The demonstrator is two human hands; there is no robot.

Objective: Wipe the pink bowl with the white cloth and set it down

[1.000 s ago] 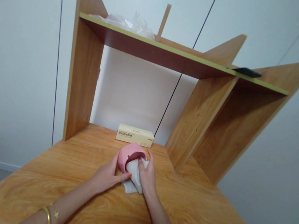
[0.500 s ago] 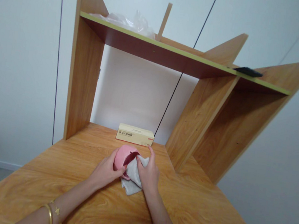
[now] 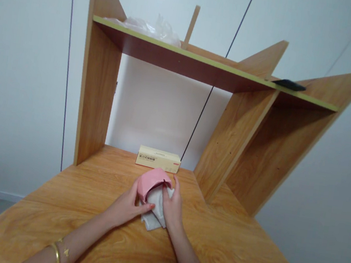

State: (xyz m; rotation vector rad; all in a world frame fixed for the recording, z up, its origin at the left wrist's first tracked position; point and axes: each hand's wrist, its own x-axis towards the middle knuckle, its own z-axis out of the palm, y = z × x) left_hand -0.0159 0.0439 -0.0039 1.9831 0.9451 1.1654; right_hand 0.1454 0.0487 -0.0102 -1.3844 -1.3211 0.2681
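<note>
A pink bowl-like container [image 3: 153, 179] is tilted above the desk, its opening facing me and downward. My left hand [image 3: 131, 201] is closed around its left side, thumb at the lower rim. In my right hand [image 3: 172, 205] is a pale grey cloth [image 3: 157, 205], bunched at the container's mouth with part of it pushed inside. The right fingertips are partly hidden by the container and cloth. A loose end of the cloth hangs below, close to the desk surface.
Behind my hands stands a cream box [image 3: 158, 159] with printed lettering. The wooden desk [image 3: 107, 248] carries a shelf unit [image 3: 97, 94] with upright panels. On the upper shelf lie a clear plastic bag [image 3: 150, 28] and a flat dark object [image 3: 289, 85].
The pink container has turned so its opening points more downward and toward me. My right hand has shifted slightly left, moving the cloth further into the opening.
</note>
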